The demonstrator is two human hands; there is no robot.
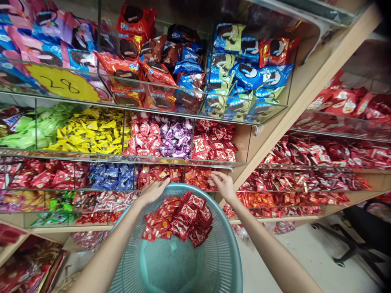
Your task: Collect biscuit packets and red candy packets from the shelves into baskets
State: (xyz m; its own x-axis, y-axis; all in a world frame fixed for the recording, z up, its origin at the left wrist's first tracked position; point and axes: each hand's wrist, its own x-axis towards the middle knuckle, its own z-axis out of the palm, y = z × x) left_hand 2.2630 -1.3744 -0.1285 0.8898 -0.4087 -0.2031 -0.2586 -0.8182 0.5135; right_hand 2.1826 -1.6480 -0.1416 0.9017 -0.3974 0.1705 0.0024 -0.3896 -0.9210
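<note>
A deep teal plastic basket [232,244] with slotted walls is in front of me. Red packets of sweets [191,215] lie in a pile inside, against its far side. My left hand [154,191] holds the basket's far rim, its fingers partly hidden behind the edge. Just beyond the rim on the right, my right hand [222,185] reaches to the front of a shelf compartment of orange-red packets [197,176]. Its fingers are stretched out and a little apart, with nothing visible in them; the fingertips are close to those packets.
Tiered shelves with clear dividers hold yellow sweets [91,132], purple sweets [175,138], blue packets [111,176] and cookie packs [250,75]. A yellow tag [62,82] reads 28. A slanted wooden panel [293,114] divides the shelves. A black chair base [345,248] stands at right.
</note>
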